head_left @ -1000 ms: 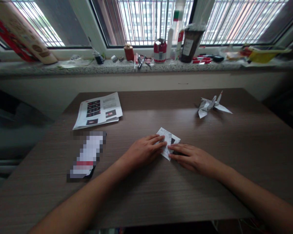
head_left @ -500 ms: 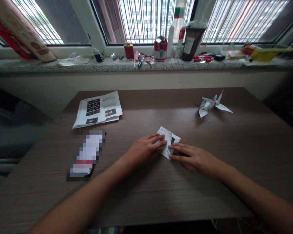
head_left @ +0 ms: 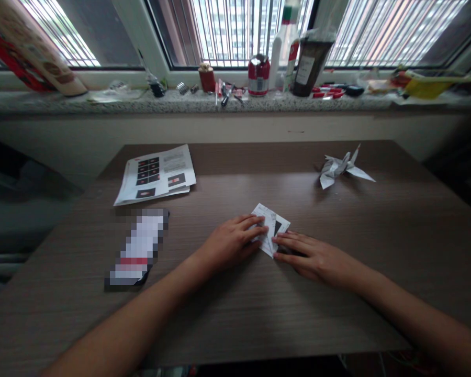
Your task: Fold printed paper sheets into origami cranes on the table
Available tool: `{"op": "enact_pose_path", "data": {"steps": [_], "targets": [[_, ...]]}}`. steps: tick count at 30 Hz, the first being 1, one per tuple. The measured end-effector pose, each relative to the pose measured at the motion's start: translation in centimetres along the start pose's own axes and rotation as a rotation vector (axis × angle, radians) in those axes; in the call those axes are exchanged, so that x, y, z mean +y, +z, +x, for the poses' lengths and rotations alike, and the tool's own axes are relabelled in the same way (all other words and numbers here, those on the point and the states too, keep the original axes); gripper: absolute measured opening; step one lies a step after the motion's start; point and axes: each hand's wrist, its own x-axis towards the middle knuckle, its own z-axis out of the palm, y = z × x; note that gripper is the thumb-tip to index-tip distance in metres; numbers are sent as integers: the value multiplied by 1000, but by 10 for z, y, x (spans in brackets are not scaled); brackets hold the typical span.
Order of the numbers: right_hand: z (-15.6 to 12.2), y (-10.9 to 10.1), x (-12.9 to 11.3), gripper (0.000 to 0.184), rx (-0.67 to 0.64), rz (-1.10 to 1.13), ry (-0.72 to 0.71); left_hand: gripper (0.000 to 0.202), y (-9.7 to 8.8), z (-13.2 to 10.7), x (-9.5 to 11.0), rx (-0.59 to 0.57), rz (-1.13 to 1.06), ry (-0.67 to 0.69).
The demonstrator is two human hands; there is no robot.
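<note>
A small folded sheet of printed paper point(head_left: 270, 215) lies on the table, white with a dark printed patch on its right part. My left hand point(head_left: 232, 240) rests over its left side, fingers stretched out and a little apart on the paper. From the right, my right hand point(head_left: 312, 254) reaches in with fingers extended, their tips touching the lower right part of the paper near a fold. Neither hand is closed. Both thumbs are mostly hidden.
Folded printed sheets point(head_left: 157, 175) lie at the table's back left, with a pixelated phone point(head_left: 141, 248) nearer me. A folded paper crane point(head_left: 339, 166) stands at the back right. The windowsill point(head_left: 220, 106) holds a red can point(head_left: 258, 78), a dark cup point(head_left: 310, 65) and other small items.
My right fingertips have shifted very slightly right along the paper. The left hand and the folded paper stay nearly in place. The view has tilted a touch.
</note>
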Motion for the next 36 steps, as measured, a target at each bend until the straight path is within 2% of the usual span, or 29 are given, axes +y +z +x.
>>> {"op": "enact_pose_path", "data": {"steps": [24, 36], "targets": [[6, 2, -2, 60, 13, -13, 34, 34, -4, 2, 5, -2, 37, 11], [9, 0, -5, 56, 24, -10, 27, 35, -6, 0, 8, 4, 58, -16]]}}
